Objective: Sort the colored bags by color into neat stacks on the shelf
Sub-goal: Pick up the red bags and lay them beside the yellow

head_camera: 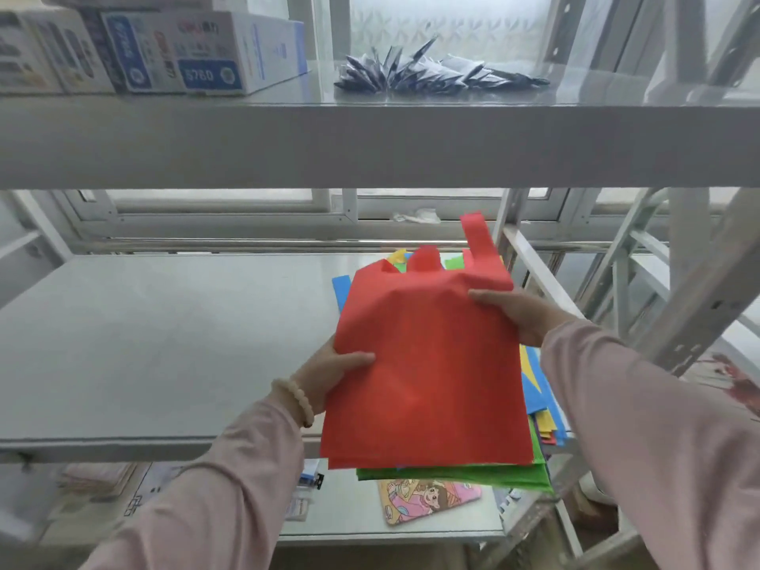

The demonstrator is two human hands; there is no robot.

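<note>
Under both sets of fingers spreads the grey middle shelf (pixel 164 343), its bare surface running far out to the left of the left thumb. Well above the fingers, a second grey shelf (pixel 370 141) crosses the whole view. Printed boxes (pixel 197 51) sit on it, up and to the left of the left hand's fingers. A fan of dark packets (pixel 432 72) lies on it almost straight above the right thumb.

Between the two hands hangs the red bag (pixel 427 364), held flat and slightly tilted, its handles pointing away from the fingertips. Its lower edge shows more than one red layer. Directly beneath it, at the right end of the middle shelf, lies the mixed pile of coloured bags (pixel 452 475). Green pokes out below the red bag's near edge, while blue and yellow show just under the right wrist and beyond the handles.

Lower still, past the green edge, a cartoon-printed flat item (pixel 427 499) rests on the bottom shelf.

The left hand (pixel 333 372) pinches the red bag's left edge, thumb on top and the other fingers hidden beneath. The right hand (pixel 518 314) grips the right edge near the handles the same way, with only the thumb showing on the fabric. A pale bead bracelet (pixel 294 401) circles the left wrist.
</note>
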